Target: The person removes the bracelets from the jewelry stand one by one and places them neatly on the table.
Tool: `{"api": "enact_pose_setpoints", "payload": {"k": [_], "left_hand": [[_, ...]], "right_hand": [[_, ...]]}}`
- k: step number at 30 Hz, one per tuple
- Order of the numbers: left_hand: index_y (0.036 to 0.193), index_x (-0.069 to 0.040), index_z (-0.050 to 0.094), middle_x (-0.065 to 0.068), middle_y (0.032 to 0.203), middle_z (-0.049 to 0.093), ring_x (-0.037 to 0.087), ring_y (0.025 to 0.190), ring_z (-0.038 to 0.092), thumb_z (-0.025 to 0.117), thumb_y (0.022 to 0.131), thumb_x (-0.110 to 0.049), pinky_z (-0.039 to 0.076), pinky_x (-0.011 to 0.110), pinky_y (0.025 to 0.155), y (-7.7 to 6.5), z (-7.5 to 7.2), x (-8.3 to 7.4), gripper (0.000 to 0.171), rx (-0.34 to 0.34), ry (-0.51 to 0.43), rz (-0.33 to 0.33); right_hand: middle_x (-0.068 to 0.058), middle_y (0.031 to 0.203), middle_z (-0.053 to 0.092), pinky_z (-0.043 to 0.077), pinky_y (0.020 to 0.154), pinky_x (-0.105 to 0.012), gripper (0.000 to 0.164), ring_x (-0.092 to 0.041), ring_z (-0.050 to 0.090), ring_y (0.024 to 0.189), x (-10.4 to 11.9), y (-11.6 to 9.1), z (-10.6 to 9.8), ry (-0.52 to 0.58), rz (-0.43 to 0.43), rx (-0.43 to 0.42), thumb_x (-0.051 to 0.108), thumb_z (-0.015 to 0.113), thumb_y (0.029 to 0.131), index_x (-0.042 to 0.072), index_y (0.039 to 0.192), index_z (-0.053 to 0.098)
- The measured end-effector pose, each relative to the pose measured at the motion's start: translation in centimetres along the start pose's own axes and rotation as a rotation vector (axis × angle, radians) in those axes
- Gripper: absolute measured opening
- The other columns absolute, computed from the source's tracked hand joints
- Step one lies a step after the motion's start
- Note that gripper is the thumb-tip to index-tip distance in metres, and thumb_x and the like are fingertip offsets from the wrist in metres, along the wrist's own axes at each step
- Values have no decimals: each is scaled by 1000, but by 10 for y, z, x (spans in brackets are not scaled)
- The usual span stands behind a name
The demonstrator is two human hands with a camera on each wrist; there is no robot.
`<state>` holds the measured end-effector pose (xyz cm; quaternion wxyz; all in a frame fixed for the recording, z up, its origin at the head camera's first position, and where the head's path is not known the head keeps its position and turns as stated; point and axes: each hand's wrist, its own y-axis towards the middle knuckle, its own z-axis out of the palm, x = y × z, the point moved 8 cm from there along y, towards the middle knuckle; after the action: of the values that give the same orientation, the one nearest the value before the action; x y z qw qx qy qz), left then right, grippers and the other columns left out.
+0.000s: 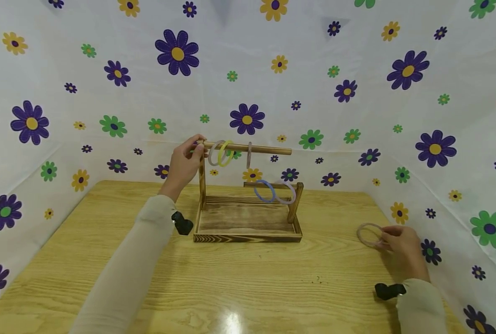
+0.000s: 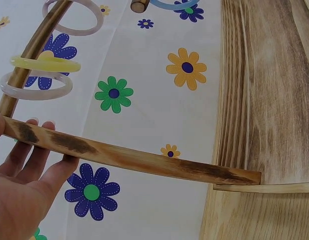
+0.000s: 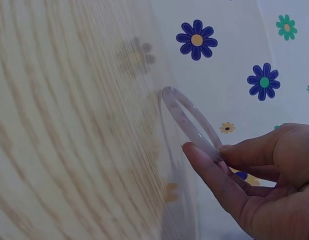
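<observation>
A wooden bangle stand (image 1: 248,238) has a post at each end, each bearing a horizontal rod. My left hand (image 1: 185,162) grips the left post's top, the thumb on one side and the fingers round the other in the left wrist view. From the upper rod hang a whitish bangle (image 2: 37,93), a yellow bangle (image 1: 222,157) and a mauve-grey bangle (image 1: 249,157). On the lower rod are a blue bangle (image 1: 261,197) and a pale lilac bangle (image 1: 291,199). To the right, my right hand (image 1: 403,243) pinches a translucent pinkish bangle (image 3: 187,122) by its edge, thumb against fingers.
The stand sits towards the back of a wood-grain table (image 1: 248,283). A white flowered cloth (image 1: 214,93) rises behind the table and along both sides, close to my right hand.
</observation>
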<state>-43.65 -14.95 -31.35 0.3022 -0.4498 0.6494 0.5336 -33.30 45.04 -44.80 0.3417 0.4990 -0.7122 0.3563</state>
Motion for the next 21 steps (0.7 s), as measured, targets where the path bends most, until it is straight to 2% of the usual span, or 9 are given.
{"api": "enact_pose_setpoints", "payload": {"k": [4,9,14,18,21], "left_hand": [[145,-10,55,23,125,66,33,115,69,45,112,-26,55,34,97,-1,-1,-4,39,-10,11,20],[145,-9,55,23,123,67,33,113,68,46,111,-27,55,33,95,-1,-1,-7,39,-11,2,43],[145,-11,56,23,123,67,31,112,69,45,111,-28,54,30,93,0,-1,-6,39,-16,11,49],[141,-13,58,25,123,66,34,111,68,46,111,-27,53,27,87,-1,-2,-5,36,-19,9,55],[142,-14,58,27,125,65,34,111,68,45,111,-28,53,25,88,-2,-1,-4,36,-10,6,53]], "right_hand": [[-7,93,67,61,68,-21,45,-3,69,70,-2,0,-3,5,23,-10,0,49,106,-25,141,38],[-4,90,66,61,68,-22,44,-4,71,70,-4,0,-5,21,27,2,1,49,105,-25,140,39],[3,81,67,61,66,-22,43,-4,71,68,-8,2,-6,22,32,-10,1,51,103,-25,137,43],[3,74,68,61,63,-23,41,-6,70,64,-12,3,-6,27,60,-32,-2,53,102,-26,134,45],[2,71,68,61,61,-23,39,-7,69,62,-14,3,-6,30,75,-60,-5,56,99,-27,131,48]]}}
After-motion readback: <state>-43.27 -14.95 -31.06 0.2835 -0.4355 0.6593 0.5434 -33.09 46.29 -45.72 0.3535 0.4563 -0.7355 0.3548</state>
